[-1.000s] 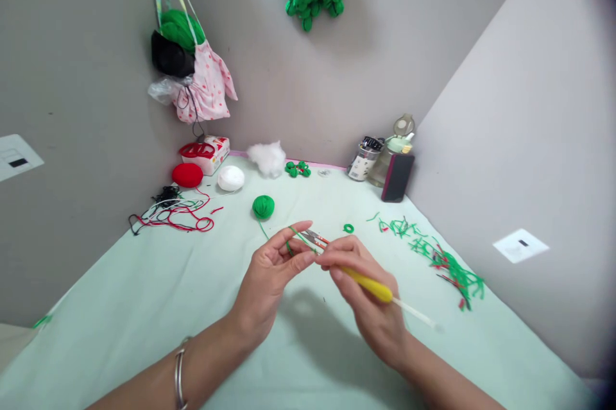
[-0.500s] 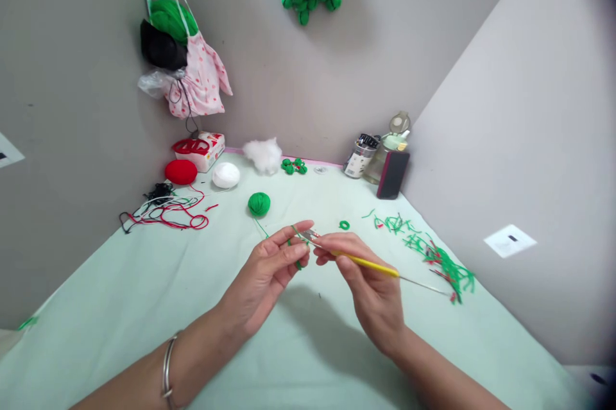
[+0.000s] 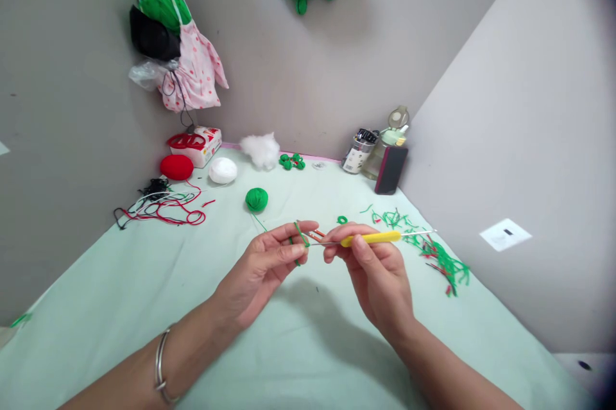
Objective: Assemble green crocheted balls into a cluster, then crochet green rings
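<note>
My left hand (image 3: 262, 269) pinches a strand of green yarn (image 3: 299, 235) looped over its fingers; the strand trails back to a small green yarn ball (image 3: 256, 199) on the table. My right hand (image 3: 378, 272) grips a crochet hook with a yellow handle (image 3: 370, 238), held almost level, its metal tip at the yarn loop by my left fingertips. Small scissors with an orange handle (image 3: 316, 234) lie on the table just behind the two hands.
A pale green cloth (image 3: 144, 307) covers the table. Red (image 3: 176, 167) and white (image 3: 222, 170) yarn balls, a box (image 3: 198, 144), white stuffing (image 3: 260, 148) and tangled threads (image 3: 158, 208) sit at the back left. Yarn scraps (image 3: 433, 253), a jar (image 3: 357, 152), a bottle and a phone (image 3: 391, 169) are at right.
My right hand swung the crochet hook from pointing down-right to nearly level, and its tip came to the yarn loop. The view shifted slightly, moving everything up and left.
</note>
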Demonstrator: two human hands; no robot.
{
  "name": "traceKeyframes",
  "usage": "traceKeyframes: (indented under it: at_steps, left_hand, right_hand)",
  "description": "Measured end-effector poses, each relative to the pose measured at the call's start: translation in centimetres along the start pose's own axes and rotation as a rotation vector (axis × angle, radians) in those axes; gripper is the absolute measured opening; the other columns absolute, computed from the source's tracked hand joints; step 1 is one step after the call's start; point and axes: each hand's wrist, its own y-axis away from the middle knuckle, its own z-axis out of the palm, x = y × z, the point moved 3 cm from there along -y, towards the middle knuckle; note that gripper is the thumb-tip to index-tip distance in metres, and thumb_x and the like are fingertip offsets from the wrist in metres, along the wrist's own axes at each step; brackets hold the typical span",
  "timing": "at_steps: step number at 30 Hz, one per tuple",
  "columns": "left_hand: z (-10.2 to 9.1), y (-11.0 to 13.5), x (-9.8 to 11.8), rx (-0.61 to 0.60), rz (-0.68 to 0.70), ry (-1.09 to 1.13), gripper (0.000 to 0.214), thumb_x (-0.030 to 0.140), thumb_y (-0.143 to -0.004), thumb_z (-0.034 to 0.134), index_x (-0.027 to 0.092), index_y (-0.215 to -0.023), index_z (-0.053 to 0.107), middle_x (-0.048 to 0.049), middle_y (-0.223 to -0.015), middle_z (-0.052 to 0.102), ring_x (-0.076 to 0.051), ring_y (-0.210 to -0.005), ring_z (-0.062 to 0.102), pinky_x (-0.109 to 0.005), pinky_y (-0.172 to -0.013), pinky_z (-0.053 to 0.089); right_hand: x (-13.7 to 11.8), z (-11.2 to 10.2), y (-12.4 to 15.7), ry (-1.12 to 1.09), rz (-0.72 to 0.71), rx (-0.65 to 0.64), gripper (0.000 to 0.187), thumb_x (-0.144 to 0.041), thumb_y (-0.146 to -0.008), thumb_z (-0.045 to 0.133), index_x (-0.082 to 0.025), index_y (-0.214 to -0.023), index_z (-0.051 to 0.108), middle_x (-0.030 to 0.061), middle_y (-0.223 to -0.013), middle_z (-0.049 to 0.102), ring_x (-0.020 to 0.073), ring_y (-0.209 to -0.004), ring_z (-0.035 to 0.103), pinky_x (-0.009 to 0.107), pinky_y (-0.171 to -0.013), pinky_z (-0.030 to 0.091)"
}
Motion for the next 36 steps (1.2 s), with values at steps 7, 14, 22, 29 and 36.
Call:
traceKeyframes:
  at_steps: [7, 14, 22, 29, 36]
  left_hand:
    - [-0.2, 0.1, -0.2, -0.006, 0.034, -0.061, 0.037, 0.025, -0.075, 0.079, 0.022, -0.112, 0.075, -0.0002, -0.083, 0.056, -0.012, -0.08, 0.05, -0.027, -0.087, 0.039]
    - [-0.1, 0.1, -0.1, -0.029, 0.027, -0.055, 0.042, 0.024, -0.08, 0.075, 0.024, -0.122, 0.07, 0.0008, -0.084, 0.055, -0.011, -0.082, 0.05, -0.027, -0.089, 0.037]
    - [-0.4, -0.2, 0.1, -0.017, -0.028, -0.021, 0.04, 0.022, -0.077, 0.076, 0.02, -0.117, 0.073, -0.0008, -0.084, 0.056, -0.012, -0.079, 0.049, -0.028, -0.087, 0.038]
    - [-0.9, -0.4, 0.1, 0.005, -0.043, -0.047, 0.033, 0.024, -0.078, 0.076, 0.021, -0.111, 0.074, 0.0008, -0.076, 0.053, -0.011, -0.075, 0.047, -0.025, -0.078, 0.037]
    - [-0.4, -0.5, -0.3, 0.067, -0.001, -0.179, 0.028, 0.031, -0.082, 0.076, 0.025, -0.109, 0.073, -0.0006, -0.082, 0.062, -0.015, -0.087, 0.058, -0.028, -0.086, 0.042]
  right_hand:
    - [-0.1, 0.0, 0.0, 0.059, -0.045, -0.044, 0.023, -0.027, -0.1, 0.053, -0.023, -0.099, 0.075, 0.0049, -0.095, 0.067, 0.0151, -0.08, 0.065, 0.032, -0.075, 0.054]
    - [-0.1, 0.0, 0.1, 0.16, -0.134, -0.087, 0.023, -0.025, -0.1, 0.052, -0.025, -0.104, 0.074, 0.0056, -0.097, 0.067, 0.0163, -0.082, 0.064, 0.034, -0.075, 0.053]
    - [0.1, -0.4, -0.3, 0.048, 0.022, -0.03, 0.022, -0.029, -0.098, 0.055, -0.022, -0.095, 0.076, 0.0056, -0.092, 0.068, 0.0147, -0.075, 0.065, 0.031, -0.072, 0.055]
    - [0.7, -0.6, -0.8, -0.064, 0.158, 0.006, 0.021, -0.031, -0.096, 0.06, -0.021, -0.091, 0.078, 0.0056, -0.09, 0.069, 0.0121, -0.071, 0.064, 0.027, -0.069, 0.055]
    - [2.2, -0.4, -0.6, -0.031, 0.17, -0.052, 0.018, -0.031, -0.094, 0.062, -0.024, -0.098, 0.078, 0.0068, -0.095, 0.07, 0.0148, -0.075, 0.064, 0.031, -0.07, 0.057]
